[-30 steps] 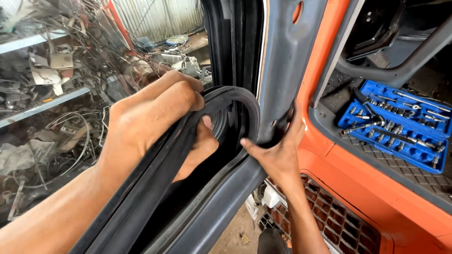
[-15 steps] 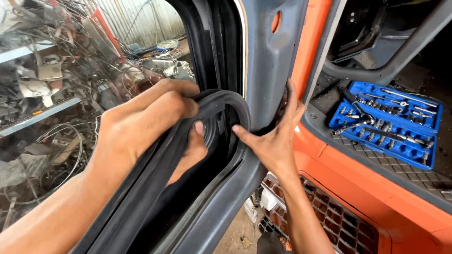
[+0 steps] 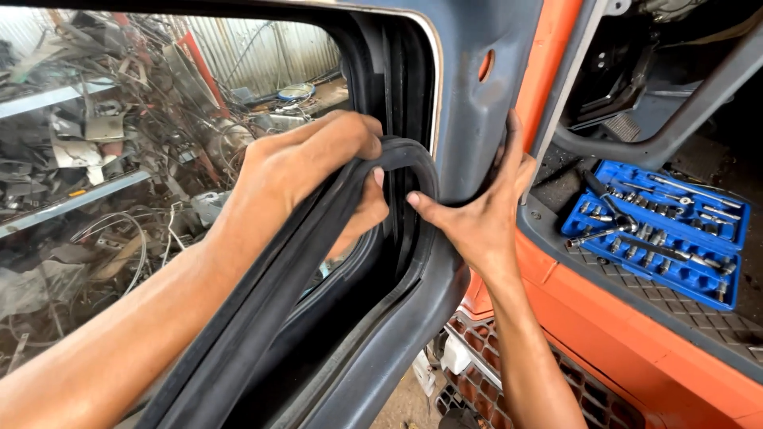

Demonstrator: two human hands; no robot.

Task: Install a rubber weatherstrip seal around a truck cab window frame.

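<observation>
**Rubber seal worked at the door's window corner**

Both hands sit higher against the door than half a second ago, and the view has tilted up so that the top of the window opening now shows.

Head view: the left hand [image 3: 318, 163] curls its fingers [image 3: 350, 135] tightly over the black rubber window seal [image 3: 294, 262], thumb pressed beneath, gripping the loop just where it bends at the corner. From there the seal runs down along the forearm to the lower left edge. The right hand [image 3: 481, 218] lies flat and spread on the grey door frame [image 3: 469, 95], fingers stretched upward along the pillar's edge, thumb reaching left to touch the seal's curve; it grips nothing. Beyond the door, an open blue socket set tray [image 3: 660, 234] rests on the orange cab's floor [image 3: 628, 326]. Scrap metal [image 3: 87, 159] is piled behind the window opening.
</observation>
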